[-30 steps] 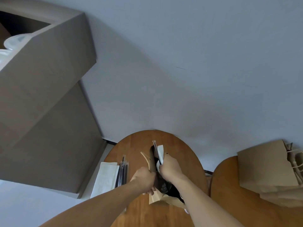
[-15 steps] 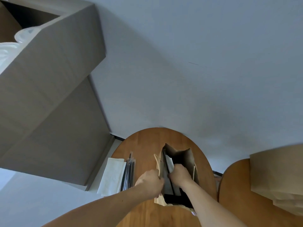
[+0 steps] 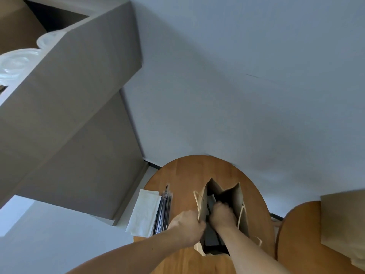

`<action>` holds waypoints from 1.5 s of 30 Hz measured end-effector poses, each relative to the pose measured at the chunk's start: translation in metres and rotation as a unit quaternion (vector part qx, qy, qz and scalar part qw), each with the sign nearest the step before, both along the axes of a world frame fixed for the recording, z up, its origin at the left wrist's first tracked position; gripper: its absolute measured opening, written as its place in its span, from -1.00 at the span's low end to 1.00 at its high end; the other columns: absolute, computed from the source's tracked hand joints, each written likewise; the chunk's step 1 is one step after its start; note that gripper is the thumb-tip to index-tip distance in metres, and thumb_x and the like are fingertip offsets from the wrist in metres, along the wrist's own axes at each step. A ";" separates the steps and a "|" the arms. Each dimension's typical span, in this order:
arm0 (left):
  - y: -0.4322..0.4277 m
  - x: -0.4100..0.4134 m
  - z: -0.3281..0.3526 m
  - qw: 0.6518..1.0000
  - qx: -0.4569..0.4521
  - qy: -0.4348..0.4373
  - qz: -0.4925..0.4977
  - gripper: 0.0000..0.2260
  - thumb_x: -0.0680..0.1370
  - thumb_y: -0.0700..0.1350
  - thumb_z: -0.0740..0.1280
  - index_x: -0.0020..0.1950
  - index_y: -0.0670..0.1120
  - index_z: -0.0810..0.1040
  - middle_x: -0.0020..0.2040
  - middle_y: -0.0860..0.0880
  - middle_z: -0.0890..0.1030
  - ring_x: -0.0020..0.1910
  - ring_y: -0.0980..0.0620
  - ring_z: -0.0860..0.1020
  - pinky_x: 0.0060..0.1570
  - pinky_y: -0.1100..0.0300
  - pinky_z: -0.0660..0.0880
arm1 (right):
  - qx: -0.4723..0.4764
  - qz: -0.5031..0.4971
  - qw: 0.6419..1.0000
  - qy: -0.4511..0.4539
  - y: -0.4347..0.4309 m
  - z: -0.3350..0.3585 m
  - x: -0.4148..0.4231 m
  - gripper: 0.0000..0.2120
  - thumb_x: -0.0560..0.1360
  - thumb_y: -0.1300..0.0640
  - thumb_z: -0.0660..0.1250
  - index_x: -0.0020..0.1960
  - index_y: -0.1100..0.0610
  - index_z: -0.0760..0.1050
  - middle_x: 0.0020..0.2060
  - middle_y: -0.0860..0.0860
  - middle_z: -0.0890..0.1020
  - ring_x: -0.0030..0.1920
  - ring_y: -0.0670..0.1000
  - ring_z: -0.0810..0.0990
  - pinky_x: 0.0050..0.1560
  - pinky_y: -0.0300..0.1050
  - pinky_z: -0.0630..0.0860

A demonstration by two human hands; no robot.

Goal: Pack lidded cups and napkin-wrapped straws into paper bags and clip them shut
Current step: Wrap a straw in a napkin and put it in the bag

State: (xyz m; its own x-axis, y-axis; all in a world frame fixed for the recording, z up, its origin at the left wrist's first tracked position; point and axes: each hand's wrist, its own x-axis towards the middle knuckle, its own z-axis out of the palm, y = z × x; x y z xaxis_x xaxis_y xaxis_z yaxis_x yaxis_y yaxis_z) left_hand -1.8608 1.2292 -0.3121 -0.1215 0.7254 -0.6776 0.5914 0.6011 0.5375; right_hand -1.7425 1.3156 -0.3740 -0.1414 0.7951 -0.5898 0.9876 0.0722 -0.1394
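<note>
Though reaching deep into the upright paper bag point(image 3: 240, 204) on the round table point(image 3: 177, 175) with the right hand point(image 3: 223, 214), can't tell whether gripping anything. Pinching the bag's left rim with the left hand point(image 3: 186, 224).

I can read no text, label, brand or number anywhere: the paper bag point(image 3: 235, 196), the box point(image 3: 79, 86) at ten o'clock and the napkins point(image 3: 144, 212) show plain faces.
</note>
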 end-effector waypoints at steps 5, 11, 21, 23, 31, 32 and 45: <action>0.000 0.000 -0.002 1.000 0.000 -0.006 0.000 -0.72 0.61 0.04 0.15 0.11 -0.10 0.54 -0.01 -0.12 0.64 -0.02 -0.10 0.64 0.04 0.00 0.61 | 0.037 0.061 0.997 0.004 0.005 0.053 -0.013 -0.64 0.58 0.09 0.24 0.33 0.18 0.40 0.29 0.13 0.42 0.28 0.15 0.40 0.27 0.01 0.40; 0.002 0.002 -0.001 0.997 0.018 -0.081 0.003 -0.62 0.53 0.14 0.19 0.31 0.05 0.40 0.04 -0.02 0.62 -0.10 0.02 0.62 -0.06 0.09 0.61 | 0.106 0.021 0.980 0.168 0.017 0.132 0.008 -0.57 0.57 -0.13 0.26 0.34 0.08 0.48 0.24 -0.02 0.53 0.22 0.03 0.53 0.10 -0.14 0.46; -0.006 0.019 0.004 0.986 -0.005 -0.160 -0.040 -0.13 0.32 0.23 0.32 0.57 0.23 0.01 0.41 0.12 0.38 0.07 0.09 0.54 0.07 0.17 0.53 | -0.094 -0.266 0.914 0.290 0.009 0.094 0.083 -0.35 0.56 -0.36 0.07 0.46 0.05 0.32 0.42 0.05 0.42 0.34 0.09 0.44 0.32 0.08 0.36; -0.007 0.026 0.003 0.985 -0.018 -0.162 -0.048 -0.05 0.30 0.24 0.37 0.56 0.29 -0.11 0.48 0.10 0.31 0.24 0.00 0.50 0.15 0.12 0.52 | -0.165 -0.287 0.894 0.301 -0.006 0.082 0.081 -0.25 0.49 -0.45 0.05 0.45 0.05 0.32 0.46 0.08 0.37 0.35 0.13 0.41 0.36 0.13 0.32; -0.006 0.065 0.001 0.991 0.054 -0.118 -0.019 0.07 0.28 0.19 0.52 0.58 0.21 -0.11 0.36 0.11 0.42 0.26 0.08 0.50 0.22 0.12 0.52 | -0.272 -0.343 0.814 0.382 -0.030 0.070 0.069 -0.26 0.45 -0.51 0.00 0.33 -0.05 0.51 0.21 0.02 0.61 0.23 0.14 0.55 0.25 0.26 0.48; -0.003 0.069 0.001 0.994 0.058 -0.091 -0.011 -0.02 0.32 0.16 0.50 0.58 0.17 -0.04 0.30 0.08 0.48 0.21 0.07 0.54 0.15 0.14 0.54 | -0.273 -0.335 0.816 0.384 -0.031 0.068 0.067 -0.26 0.45 -0.52 0.00 0.32 -0.04 0.52 0.23 0.01 0.60 0.27 0.12 0.53 0.32 0.23 0.43; 0.032 0.036 0.007 0.975 0.109 0.134 -0.142 -0.72 0.61 -0.09 0.14 -0.31 0.08 0.31 -0.35 0.08 0.43 -0.37 0.07 0.45 -0.42 0.21 0.29 | 0.265 0.149 0.927 0.218 0.008 0.067 0.108 -0.43 0.47 0.08 0.45 0.44 0.10 0.38 0.41 0.03 0.41 0.45 0.08 0.32 0.43 -0.01 0.32</action>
State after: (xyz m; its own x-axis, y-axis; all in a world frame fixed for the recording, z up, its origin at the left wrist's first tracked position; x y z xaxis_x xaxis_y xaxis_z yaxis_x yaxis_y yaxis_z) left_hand -1.8253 1.2613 -0.3052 -0.0463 0.8784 -0.4756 0.8542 0.2817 0.4371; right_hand -1.6348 1.3241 -0.3069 -0.5348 0.8442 0.0372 0.7709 0.5054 -0.3877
